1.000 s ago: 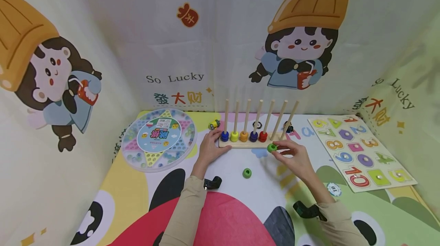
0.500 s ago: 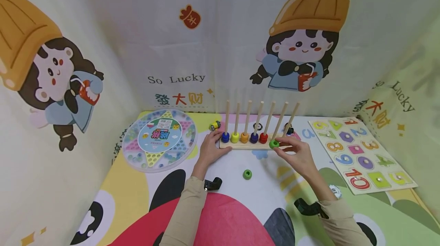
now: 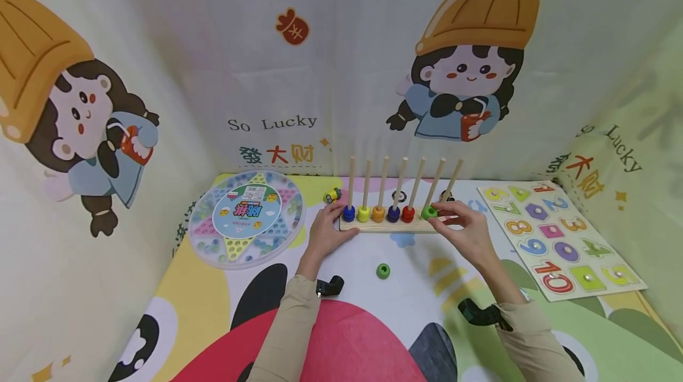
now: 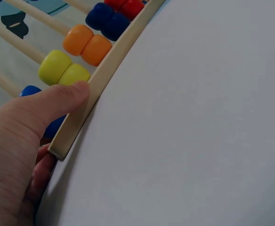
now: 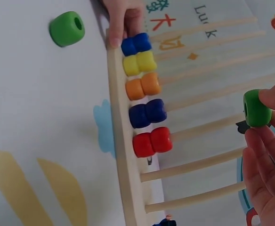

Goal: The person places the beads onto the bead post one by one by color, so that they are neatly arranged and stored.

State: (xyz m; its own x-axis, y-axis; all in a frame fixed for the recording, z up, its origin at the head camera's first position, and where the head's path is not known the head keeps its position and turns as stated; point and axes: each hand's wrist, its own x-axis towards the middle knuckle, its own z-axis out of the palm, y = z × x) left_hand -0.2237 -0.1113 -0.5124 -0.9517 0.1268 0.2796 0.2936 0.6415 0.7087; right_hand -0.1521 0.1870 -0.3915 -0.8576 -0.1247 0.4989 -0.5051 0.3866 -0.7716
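The wooden peg stand (image 3: 381, 226) has a row of upright pegs, with pairs of blue, yellow, orange, dark blue and red beads low on them; its two rightmost pegs carry no beads. My left hand (image 3: 324, 232) grips the left end of the base, thumb (image 4: 74, 96) along the front edge by the yellow beads (image 4: 64, 70). Between thumb and fingertips my right hand (image 3: 465, 231) pinches a green bead (image 5: 257, 109), which overlaps the sixth peg in the head view. Another green bead (image 3: 383, 271) lies on the tabletop in front of the stand.
Left of the stand lies a round board game (image 3: 247, 216) with a star pattern. A number and shape puzzle board (image 3: 560, 239) is at the right. Behind the stand's left end sits a small yellow toy (image 3: 332, 194). A printed cloth hangs behind everything.
My right hand has lifted the green bead from in front of the stand and carried it slightly right, up to the sixth peg. My left hand stays on the base.
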